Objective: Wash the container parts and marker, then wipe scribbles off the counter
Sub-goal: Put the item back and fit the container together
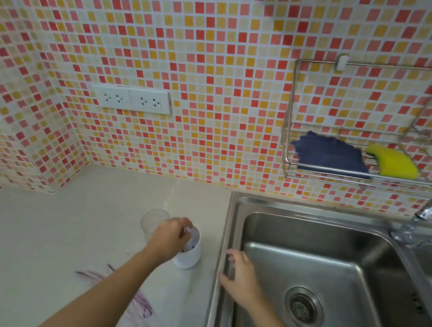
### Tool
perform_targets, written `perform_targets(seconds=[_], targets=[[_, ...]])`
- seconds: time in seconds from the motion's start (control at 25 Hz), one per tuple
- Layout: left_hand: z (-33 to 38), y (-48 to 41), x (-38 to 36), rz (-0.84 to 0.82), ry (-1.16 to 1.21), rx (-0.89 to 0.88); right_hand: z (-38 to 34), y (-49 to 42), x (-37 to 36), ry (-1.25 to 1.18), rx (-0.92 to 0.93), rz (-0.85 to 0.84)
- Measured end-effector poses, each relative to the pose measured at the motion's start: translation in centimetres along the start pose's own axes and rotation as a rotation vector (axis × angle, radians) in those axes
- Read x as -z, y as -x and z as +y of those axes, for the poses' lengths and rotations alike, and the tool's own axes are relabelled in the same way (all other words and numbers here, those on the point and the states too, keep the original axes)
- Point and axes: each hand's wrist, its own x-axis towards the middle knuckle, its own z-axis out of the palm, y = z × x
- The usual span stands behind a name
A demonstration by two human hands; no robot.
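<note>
Scribbles point(141, 301) in purple, nearest, streaked over the pale counter point(31, 237) beside the left forearm; not yet wiped. Likely to smear under an arm dragged across, or to spread if wetted without a cloth ready.

Right hand point(238, 273) next, laid on the near left rim of the sink point(233, 217), fingers straight and spread, grasping nothing. Prone to slip on wet steel if leaned on.

Left hand point(171, 235) a little farther, over the mouth of a white cup point(187, 258) standing upright on the counter just left of the sink. Fingers bunched and dipped inside, apparently pinching a small pale piece, judged to be the marker point(189, 230), though not clearly seen. Something dark deeper in the cup, too small to name. Liable to topple the light cup if pulled out at a slant with no second hand steadying it. Liable also to leave fresh marks if carried uncapped and low across the counter toward the basin.

Clear cup point(154, 220) just behind that hand, close against the white one; nearly invisible, so easily knocked by the wrist.

Farther back: tap point(415, 222) at the sink's rear right; wire rack point(340, 175) on the tiled wall, holding a blue cloth point(329, 155) and a yellow sponge point(394, 164). Double socket point(131, 99) on the wall, left of the sink; best kept clear of splashes.
</note>
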Motion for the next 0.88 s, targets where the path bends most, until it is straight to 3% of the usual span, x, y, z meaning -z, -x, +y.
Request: perform_targets(seconds=[0.4, 0.88], targets=[[-1.1, 0.2, -0.5, 0.009, 0.016, -0.071, -3.6, -4.3, -3.0, 0.017, 0.046, -0.184], [-1.5, 0.3, -0.2, 0.029, 0.009, -0.056, -3.5, -4.8, -4.3, -0.145, 0.047, -0.214]])
